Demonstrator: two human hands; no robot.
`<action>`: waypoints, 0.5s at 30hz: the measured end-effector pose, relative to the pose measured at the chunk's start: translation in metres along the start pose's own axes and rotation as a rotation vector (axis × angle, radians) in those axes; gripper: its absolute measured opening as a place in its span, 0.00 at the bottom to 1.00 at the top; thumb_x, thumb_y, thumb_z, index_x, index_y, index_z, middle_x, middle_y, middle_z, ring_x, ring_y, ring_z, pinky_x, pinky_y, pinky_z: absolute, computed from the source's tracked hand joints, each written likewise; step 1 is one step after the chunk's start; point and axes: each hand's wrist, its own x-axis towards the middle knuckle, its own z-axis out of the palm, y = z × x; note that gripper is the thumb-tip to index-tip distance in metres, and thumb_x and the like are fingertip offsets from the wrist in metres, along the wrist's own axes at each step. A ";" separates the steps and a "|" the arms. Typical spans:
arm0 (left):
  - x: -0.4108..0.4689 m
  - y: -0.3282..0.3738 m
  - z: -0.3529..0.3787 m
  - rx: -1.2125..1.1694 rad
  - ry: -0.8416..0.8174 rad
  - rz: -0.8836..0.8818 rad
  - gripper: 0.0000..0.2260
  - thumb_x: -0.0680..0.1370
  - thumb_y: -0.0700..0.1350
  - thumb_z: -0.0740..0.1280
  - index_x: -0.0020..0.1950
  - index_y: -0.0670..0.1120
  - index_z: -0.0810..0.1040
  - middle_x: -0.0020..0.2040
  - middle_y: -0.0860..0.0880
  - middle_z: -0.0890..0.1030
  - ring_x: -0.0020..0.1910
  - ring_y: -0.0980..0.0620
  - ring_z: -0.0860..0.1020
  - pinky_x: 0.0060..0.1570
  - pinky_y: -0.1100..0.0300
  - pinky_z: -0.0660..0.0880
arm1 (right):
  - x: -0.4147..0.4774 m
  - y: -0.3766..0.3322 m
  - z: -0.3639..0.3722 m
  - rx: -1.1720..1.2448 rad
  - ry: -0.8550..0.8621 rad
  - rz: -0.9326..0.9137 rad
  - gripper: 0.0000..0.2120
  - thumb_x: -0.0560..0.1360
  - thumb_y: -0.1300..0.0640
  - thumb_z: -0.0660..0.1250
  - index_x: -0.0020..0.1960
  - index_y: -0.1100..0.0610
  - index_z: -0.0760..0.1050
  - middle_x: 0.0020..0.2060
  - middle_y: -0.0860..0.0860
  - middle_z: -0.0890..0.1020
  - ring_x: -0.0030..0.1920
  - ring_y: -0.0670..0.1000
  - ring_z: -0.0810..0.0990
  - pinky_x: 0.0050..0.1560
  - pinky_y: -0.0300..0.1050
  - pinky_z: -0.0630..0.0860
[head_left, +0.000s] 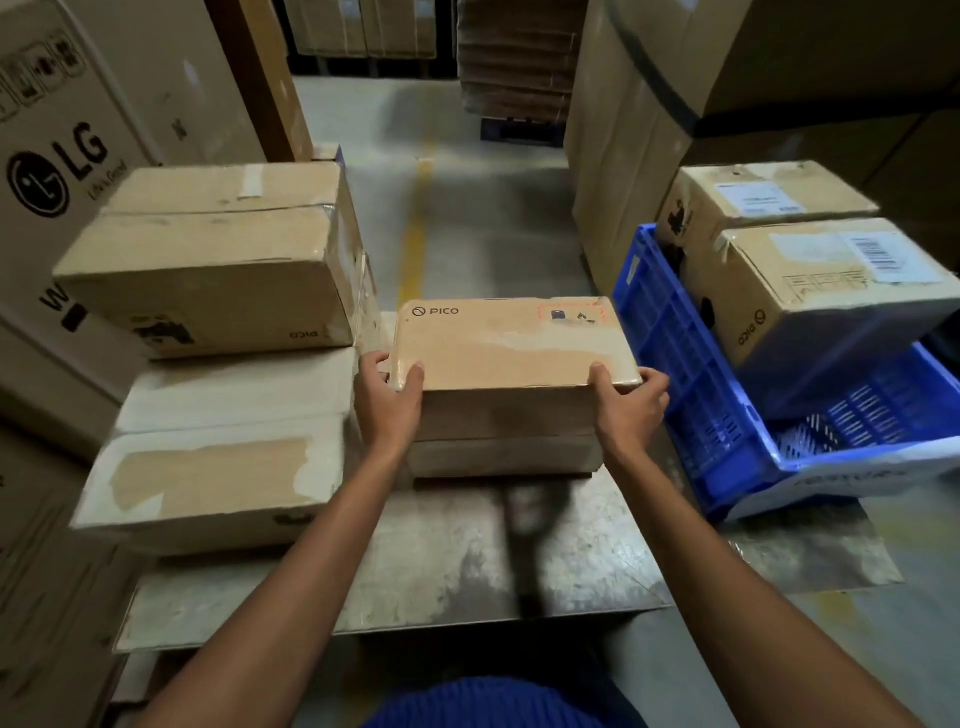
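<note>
Tabletop (441, 561): grey metal, nearest the person.
Left hand (387, 400): grasping the near left corner of the PICO box (509, 343), thumb on top.
Right hand (631, 402): grasping its near right corner.
PICO box: mid-tabletop, on a lower box (504, 457).
Blue crate (670, 353): right, tilted, holding two cartons.
Stacked boxes (208, 260): left.
</note>
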 end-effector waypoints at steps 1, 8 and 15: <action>-0.002 -0.002 0.000 0.047 -0.007 0.068 0.18 0.77 0.48 0.70 0.65 0.44 0.73 0.57 0.44 0.75 0.56 0.42 0.76 0.54 0.48 0.77 | -0.002 0.001 0.000 -0.033 0.001 -0.037 0.26 0.74 0.42 0.72 0.63 0.51 0.65 0.61 0.54 0.70 0.61 0.58 0.75 0.58 0.57 0.79; -0.015 -0.001 0.020 0.431 -0.107 0.876 0.09 0.76 0.39 0.66 0.53 0.40 0.83 0.65 0.37 0.77 0.73 0.35 0.67 0.69 0.42 0.70 | -0.028 -0.009 0.018 -0.535 -0.044 -0.807 0.21 0.78 0.50 0.62 0.69 0.57 0.72 0.76 0.58 0.67 0.78 0.60 0.60 0.77 0.63 0.51; -0.030 0.002 0.028 0.550 -0.164 0.904 0.15 0.76 0.44 0.60 0.54 0.42 0.84 0.56 0.42 0.83 0.58 0.41 0.81 0.55 0.49 0.78 | -0.046 -0.001 0.043 -0.541 -0.181 -1.050 0.17 0.78 0.52 0.58 0.59 0.57 0.81 0.62 0.54 0.81 0.65 0.57 0.78 0.64 0.54 0.73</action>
